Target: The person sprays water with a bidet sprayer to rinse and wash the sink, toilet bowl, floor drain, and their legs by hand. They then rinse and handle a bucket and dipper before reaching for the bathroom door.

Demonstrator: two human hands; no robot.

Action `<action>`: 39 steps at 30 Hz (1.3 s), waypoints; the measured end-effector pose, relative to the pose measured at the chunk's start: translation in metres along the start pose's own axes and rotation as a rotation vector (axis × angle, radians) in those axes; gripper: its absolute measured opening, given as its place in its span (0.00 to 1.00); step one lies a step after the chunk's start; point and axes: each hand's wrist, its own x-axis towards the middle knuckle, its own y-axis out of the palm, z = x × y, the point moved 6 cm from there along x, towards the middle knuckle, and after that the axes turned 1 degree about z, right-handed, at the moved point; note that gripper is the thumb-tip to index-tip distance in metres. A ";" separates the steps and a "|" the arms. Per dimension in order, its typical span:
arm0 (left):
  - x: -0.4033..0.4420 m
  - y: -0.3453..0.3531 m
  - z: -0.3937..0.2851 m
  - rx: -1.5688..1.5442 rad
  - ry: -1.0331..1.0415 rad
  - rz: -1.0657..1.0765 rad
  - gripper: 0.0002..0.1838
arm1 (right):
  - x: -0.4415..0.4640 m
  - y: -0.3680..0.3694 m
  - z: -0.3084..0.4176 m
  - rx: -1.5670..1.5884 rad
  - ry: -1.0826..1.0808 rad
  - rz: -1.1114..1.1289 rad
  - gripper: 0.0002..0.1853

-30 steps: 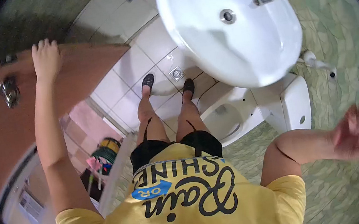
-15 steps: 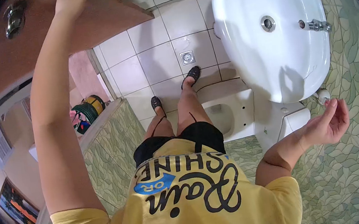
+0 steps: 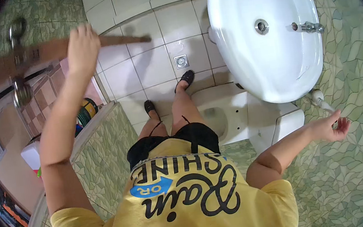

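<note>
While the door [image 3: 49,51] stands edge-on at the person's left, the left hand [image 3: 84,53] lies over its edge, fingers bent; whether they grip cannot be told. The doorknobs [image 3: 22,92] sit left of that hand. The right hand [image 3: 332,128], loosely half-curled, is well apart from the door, near the tiled wall [image 3: 334,176].

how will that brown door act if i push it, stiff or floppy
Probably stiff: the door looks like a straight, flat panel. With metal knobs on both sides, it would likely swing rather than slide. Their shiny surface may feel slippery.
</note>
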 end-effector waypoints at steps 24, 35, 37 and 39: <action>-0.314 0.332 -0.111 -0.377 0.190 0.420 0.24 | -0.018 0.014 -0.195 -0.270 0.353 0.101 0.28; -0.101 -0.068 -0.036 -1.745 0.072 -0.583 0.12 | -0.002 -0.006 -0.066 0.600 0.266 0.552 0.12; -0.102 -0.169 -0.024 -1.889 0.443 -0.803 0.14 | -0.082 0.012 0.024 0.196 0.267 0.875 0.17; -0.108 -0.213 -0.040 -1.934 0.552 -0.454 0.16 | -0.156 0.013 0.099 0.045 0.097 1.126 0.24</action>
